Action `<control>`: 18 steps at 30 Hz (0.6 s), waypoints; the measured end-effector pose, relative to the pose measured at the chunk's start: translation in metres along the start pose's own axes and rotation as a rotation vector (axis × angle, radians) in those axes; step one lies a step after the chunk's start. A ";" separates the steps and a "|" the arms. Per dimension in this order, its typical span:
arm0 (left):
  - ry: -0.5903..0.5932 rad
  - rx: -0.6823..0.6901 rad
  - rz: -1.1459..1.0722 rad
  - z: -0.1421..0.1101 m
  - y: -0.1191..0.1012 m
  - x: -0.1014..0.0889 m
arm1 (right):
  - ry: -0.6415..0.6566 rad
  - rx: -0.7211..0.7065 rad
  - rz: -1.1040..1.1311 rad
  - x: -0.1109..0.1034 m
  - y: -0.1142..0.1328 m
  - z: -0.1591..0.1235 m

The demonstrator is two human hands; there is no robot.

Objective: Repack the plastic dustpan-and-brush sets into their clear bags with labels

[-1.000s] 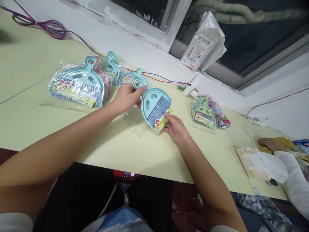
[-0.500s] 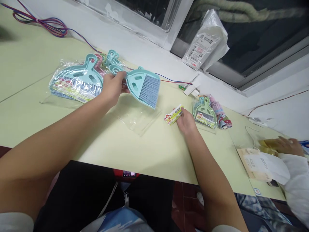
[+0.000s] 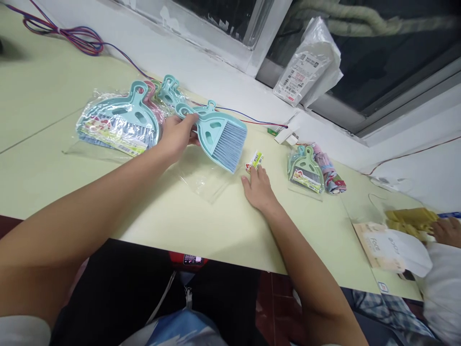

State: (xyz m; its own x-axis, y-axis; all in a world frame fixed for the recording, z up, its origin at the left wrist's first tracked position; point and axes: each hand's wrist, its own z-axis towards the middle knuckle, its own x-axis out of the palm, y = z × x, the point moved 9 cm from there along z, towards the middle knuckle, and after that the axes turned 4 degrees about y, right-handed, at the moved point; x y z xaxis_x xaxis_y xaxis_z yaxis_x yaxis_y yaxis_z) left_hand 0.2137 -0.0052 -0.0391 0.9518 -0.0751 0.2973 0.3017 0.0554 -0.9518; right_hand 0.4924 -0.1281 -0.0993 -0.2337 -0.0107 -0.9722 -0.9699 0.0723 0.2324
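Left hand (image 3: 180, 137) gripping a light-blue dustpan-and-brush set (image 3: 229, 144), tilted above the counter (image 3: 187, 226) near bagged sets (image 3: 122, 120); right hand (image 3: 260, 190) loosely open, palm down, touching a small printed card (image 3: 256, 159) at its fingertips

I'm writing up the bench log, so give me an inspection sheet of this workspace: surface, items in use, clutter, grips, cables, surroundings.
Surface: pale green-yellow table, seam visible at left.
Items in use: blue dustpan-and-brush set, held up; printed card; clear bag on the table.
Clutter: bagged sets at left; green bagged set and rolled patterned item at right.
Left grip: left hand closed on one end of the blue set.
Right grip: right hand open, palm down, fingertips at the card.
Cables: red-and-blue cable, coiled at far left, running along the table's back edge.
Surroundings: wrapped package by the window; a co-worker's hand at far right.
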 end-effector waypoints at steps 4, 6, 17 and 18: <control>-0.001 -0.015 -0.009 0.002 0.006 0.000 | -0.004 0.031 -0.004 0.002 0.000 0.025; 0.005 -0.016 -0.015 0.002 0.007 0.000 | -0.053 0.008 0.066 -0.004 -0.003 0.030; 0.061 -0.087 -0.036 0.000 0.011 0.005 | -0.620 -0.108 0.936 -0.065 -0.040 -0.006; 0.081 -0.099 -0.036 -0.002 0.012 0.007 | -0.696 -0.158 0.910 -0.075 -0.033 -0.017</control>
State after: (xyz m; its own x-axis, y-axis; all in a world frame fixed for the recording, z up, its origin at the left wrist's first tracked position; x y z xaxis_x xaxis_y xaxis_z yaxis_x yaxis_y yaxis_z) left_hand 0.2242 -0.0070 -0.0485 0.9316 -0.1558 0.3285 0.3253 -0.0468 -0.9445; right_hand 0.5409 -0.1461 -0.0331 -0.8101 0.5365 -0.2365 -0.4709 -0.3552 0.8075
